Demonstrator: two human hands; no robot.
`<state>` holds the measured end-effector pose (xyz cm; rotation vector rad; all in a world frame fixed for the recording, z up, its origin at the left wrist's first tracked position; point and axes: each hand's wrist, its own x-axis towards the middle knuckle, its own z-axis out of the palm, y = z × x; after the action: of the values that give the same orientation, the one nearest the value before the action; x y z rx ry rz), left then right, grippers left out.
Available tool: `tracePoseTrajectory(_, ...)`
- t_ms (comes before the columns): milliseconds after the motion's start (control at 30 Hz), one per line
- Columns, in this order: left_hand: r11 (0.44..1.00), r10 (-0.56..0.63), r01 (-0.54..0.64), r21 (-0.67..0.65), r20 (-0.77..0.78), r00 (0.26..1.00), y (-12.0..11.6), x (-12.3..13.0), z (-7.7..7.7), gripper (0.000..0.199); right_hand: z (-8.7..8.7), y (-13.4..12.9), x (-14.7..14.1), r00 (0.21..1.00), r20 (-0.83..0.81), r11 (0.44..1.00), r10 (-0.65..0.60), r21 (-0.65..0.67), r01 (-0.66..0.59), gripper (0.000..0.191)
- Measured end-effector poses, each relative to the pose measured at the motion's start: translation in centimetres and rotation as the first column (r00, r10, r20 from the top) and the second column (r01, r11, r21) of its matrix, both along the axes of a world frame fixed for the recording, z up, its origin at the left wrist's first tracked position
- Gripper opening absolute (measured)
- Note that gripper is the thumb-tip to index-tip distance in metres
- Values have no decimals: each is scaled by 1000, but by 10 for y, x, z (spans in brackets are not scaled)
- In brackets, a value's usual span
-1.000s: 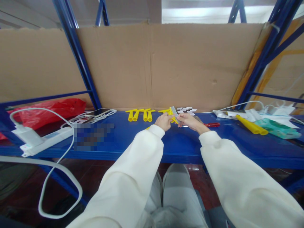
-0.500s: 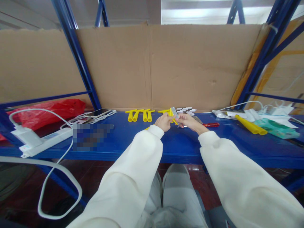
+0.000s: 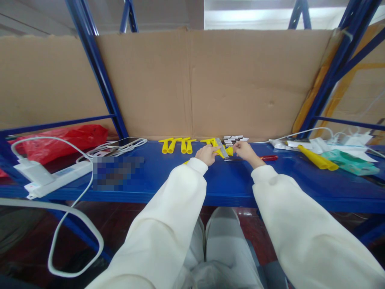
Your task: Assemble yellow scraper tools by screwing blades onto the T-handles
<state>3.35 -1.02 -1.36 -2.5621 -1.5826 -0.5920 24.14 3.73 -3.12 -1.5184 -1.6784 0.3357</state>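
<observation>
My left hand point(image 3: 206, 155) is closed around a yellow T-shaped scraper point(image 3: 218, 152), which has a flat grey strip point(image 3: 221, 147) slanting across its head. Just to the right, my right hand point(image 3: 244, 150) is apart from it. Its thumb and fingertips are pinched together, and I cannot make out whether something small sits between them. Another yellow piece point(image 3: 229, 151) shows between the two hands. Behind my right hand lies a pile of small white-and-dark strips point(image 3: 233, 139). A red-handled tool point(image 3: 268, 157) rests beside my right wrist.
Several yellow T-shaped handles point(image 3: 171, 147) lie in a row at the back of the blue table point(image 3: 168, 180). On the left are a red bag point(image 3: 66, 140) and a white power strip point(image 3: 60, 178). Yellow tubes point(image 3: 319, 159) and a green packet point(image 3: 349, 162) lie right. Cardboard point(image 3: 240, 84) stands behind.
My right hand has come away from the grey strip and moved slightly right and up. The scraper remains in my left hand, its grey strip now more exposed.
</observation>
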Motion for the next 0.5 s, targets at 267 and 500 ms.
tracePoseTrajectory(267, 1000, 15, -15, -5, 7, 1000, 1, 1, -2, 51, 3, -14, -7, 804, 585, 981, -110, -64, 181, 24)
tracePoseTrajectory(500, 1000, 13, -13, -15, 23, 1000, -1, 1, 0, 53, 9, -26, -19, 675, 733, 965, -87, -106, 239, 42)
